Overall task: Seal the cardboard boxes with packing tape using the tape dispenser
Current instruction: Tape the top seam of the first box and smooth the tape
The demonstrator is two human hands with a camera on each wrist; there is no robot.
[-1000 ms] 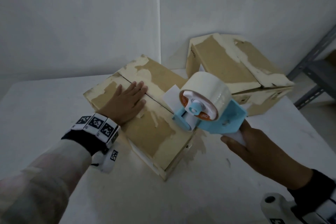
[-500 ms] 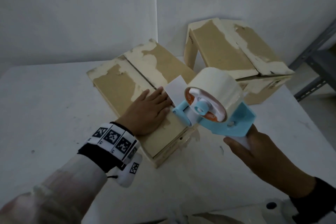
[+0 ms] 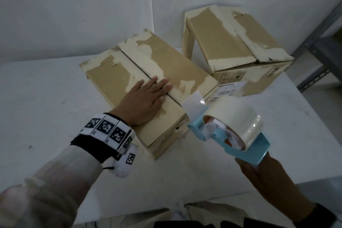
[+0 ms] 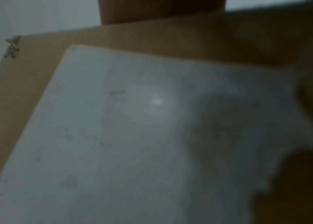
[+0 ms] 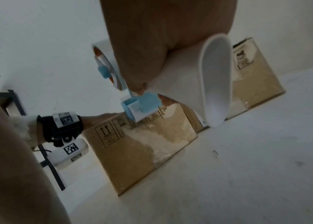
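Note:
A flat cardboard box (image 3: 118, 77) with torn paper patches lies on the white table, its two top flaps meeting in a dark seam. My left hand (image 3: 148, 98) lies flat on the flaps, fingers straight across the seam. My right hand (image 3: 262, 174) grips the white handle of a light-blue tape dispenser (image 3: 229, 131) loaded with a pale tape roll (image 3: 238, 116). A loose tape end (image 3: 194, 105) sticks up just off the box's near right corner. The right wrist view shows the dispenser (image 5: 140, 106) above the box's side (image 5: 136, 151). The left wrist view is blurred.
A second, taller cardboard box (image 3: 233, 46) stands behind and to the right, close to the first. A grey metal shelf frame (image 3: 322, 46) is at the far right. The white table (image 3: 46, 98) ends near me, and white walls stand behind.
My left hand slid along the box top toward its near end and now lies across the seam. The dispenser dropped lower, to the right of the box's near corner.

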